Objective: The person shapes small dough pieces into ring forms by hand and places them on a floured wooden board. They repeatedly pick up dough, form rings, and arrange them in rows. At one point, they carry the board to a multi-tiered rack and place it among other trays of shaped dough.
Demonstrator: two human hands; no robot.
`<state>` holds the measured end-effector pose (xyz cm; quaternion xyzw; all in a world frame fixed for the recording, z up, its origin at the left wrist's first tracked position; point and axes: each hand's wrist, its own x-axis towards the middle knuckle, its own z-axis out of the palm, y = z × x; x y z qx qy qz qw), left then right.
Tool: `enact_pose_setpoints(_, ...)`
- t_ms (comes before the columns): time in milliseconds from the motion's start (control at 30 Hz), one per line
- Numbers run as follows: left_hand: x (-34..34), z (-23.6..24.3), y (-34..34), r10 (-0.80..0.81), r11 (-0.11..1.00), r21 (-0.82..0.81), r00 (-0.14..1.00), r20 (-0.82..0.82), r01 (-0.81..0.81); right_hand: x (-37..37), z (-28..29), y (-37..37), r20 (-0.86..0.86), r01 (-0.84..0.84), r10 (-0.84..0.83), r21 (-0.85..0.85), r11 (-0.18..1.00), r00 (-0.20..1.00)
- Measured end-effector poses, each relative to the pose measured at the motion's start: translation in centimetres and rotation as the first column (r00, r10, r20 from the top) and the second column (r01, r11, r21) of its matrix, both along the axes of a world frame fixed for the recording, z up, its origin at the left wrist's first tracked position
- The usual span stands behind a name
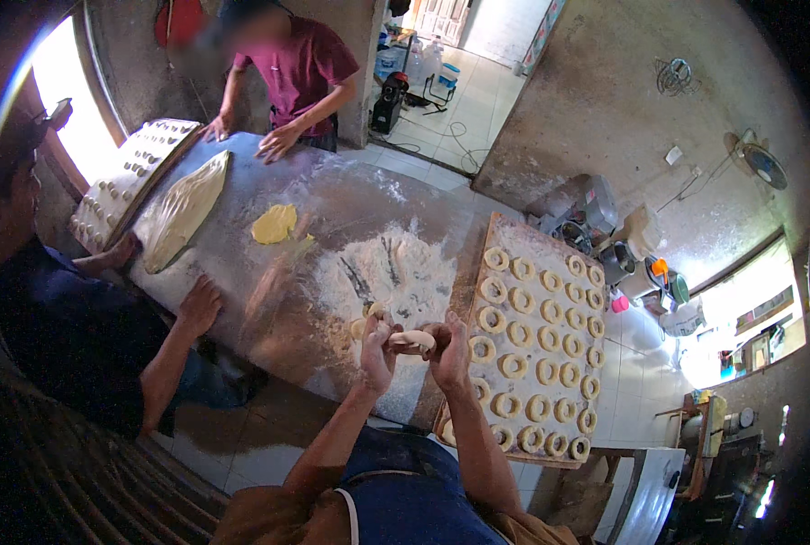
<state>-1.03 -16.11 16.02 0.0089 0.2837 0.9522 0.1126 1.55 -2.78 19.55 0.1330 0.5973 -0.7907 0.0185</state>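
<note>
Between my two hands I hold a pale dough ring [412,340], raised over the near edge of the table. My left hand [377,352] grips its left side and my right hand [450,354] its right side, fingers curled round the dough. Just beyond lies a heap of white flour [405,272], with finger tracks drawn through it. A small dough piece [359,328] shows beside my left hand, partly hidden. On my right, a floured wooden board [543,259] carries rows of dough rings [514,366].
A long dough slab [184,213] and a yellow lump [274,223] lie on the metal table [241,300]. One person in maroon [300,68] leans at the far end; another in dark blue [69,336] stands at left. A tray of small dough pieces [137,173] sits far left.
</note>
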Motion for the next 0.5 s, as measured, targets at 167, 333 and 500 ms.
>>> enact_pose_setpoints(167, 0.9, 1.9, 3.6, -0.081, 0.482, -0.813, 0.908, -0.412, -0.326, 0.5, -1.8, 0.2, 0.018, 0.111, -0.139, 0.504, 0.856, 0.99)
enact_pose_setpoints(333, 0.4, -0.2, 6.8, -0.126, 0.969, -0.163, 0.94, 0.317, 0.185, 2.4, 0.8, 0.9, -0.067, 0.318, -0.311, 0.251, 0.914, 0.948)
enact_pose_setpoints(500, 1.2, -3.5, 9.3, -0.11, 0.908, -0.387, 0.983, 0.144, 0.158, 3.5, 1.4, 4.6, 0.071, 0.129, -0.198, 0.542, 0.831, 0.978)
